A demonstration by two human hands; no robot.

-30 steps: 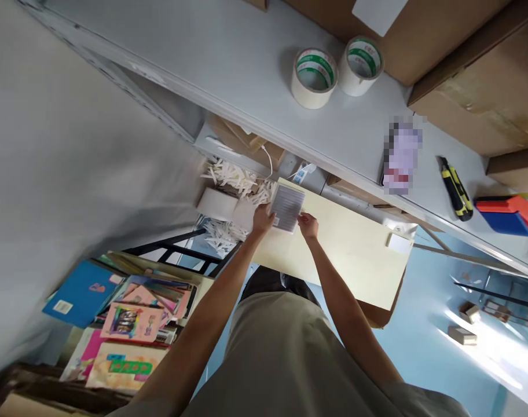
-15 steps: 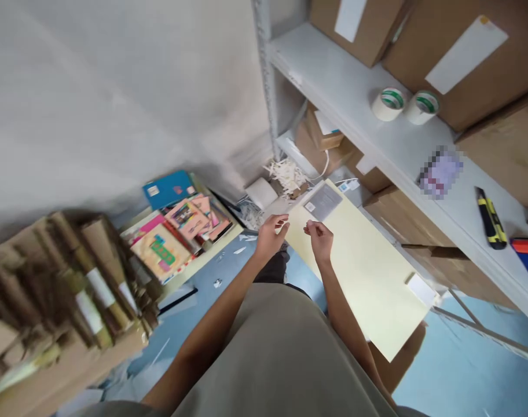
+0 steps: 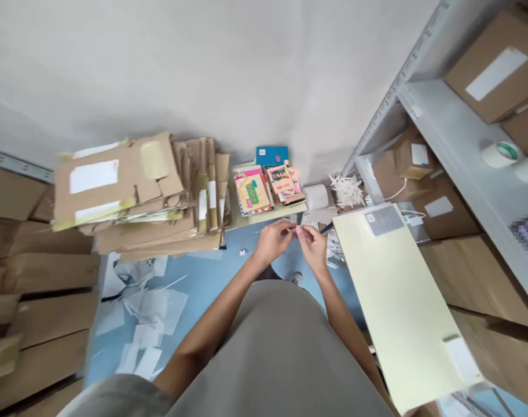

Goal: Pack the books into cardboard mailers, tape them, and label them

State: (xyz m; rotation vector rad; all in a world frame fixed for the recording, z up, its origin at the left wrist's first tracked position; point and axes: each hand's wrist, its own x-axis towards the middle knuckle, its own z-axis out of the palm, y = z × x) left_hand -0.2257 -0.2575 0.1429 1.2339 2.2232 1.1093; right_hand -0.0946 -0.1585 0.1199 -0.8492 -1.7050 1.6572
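In front of my waist, my left hand (image 3: 273, 241) and my right hand (image 3: 314, 248) meet at the fingertips. Both are closed in a pinch. Whatever lies between the fingers, if anything, is too small to make out. Just beyond them, a stack of colourful books and cards (image 3: 253, 194) rests on a pale low surface (image 3: 268, 215) by the wall, with a blue book (image 3: 272, 155) at its back. To the right of my hands is a cream table (image 3: 403, 289) bearing a flat grey packet (image 3: 384, 220) and a white box (image 3: 461, 358).
Flattened cardboard boxes (image 3: 160, 214) are piled at the left. Plastic and paper scraps (image 3: 149, 324) litter the blue floor (image 3: 198, 301). A metal shelf (image 3: 468, 124) with cartons and tape rolls (image 3: 502, 154) stands at the right. Shredded paper (image 3: 347, 191) lies near the corner.
My view has swung left, bringing the cardboard pile and scraps further into sight. My hands, apart before, have come together at the fingertips, and the left fingers have closed.
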